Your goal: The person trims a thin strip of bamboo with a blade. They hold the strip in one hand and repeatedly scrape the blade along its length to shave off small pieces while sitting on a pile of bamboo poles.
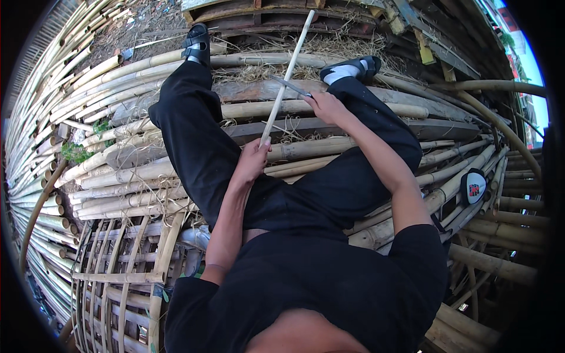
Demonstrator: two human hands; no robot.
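My left hand point(253, 157) is closed round the lower end of a pale bamboo strip point(288, 73), near my lap. The strip slants up and away to the right, its far end near the wooden pallets. In my right hand point(327, 108) is a knife point(293, 87), gripped by its handle. The grey blade points left and lies across the strip's middle; whether it cuts into the surface is too small to tell. Both my forearms reach forward between my spread legs.
I sit on stacked bamboo poles point(347, 144). Dry shavings point(253, 73) lie between my sandalled feet. Wooden pallets point(276, 17) stand ahead. A woven bamboo frame point(126, 276) is at lower left, more poles point(35, 217) at far left. A cap point(472, 187) rests at right.
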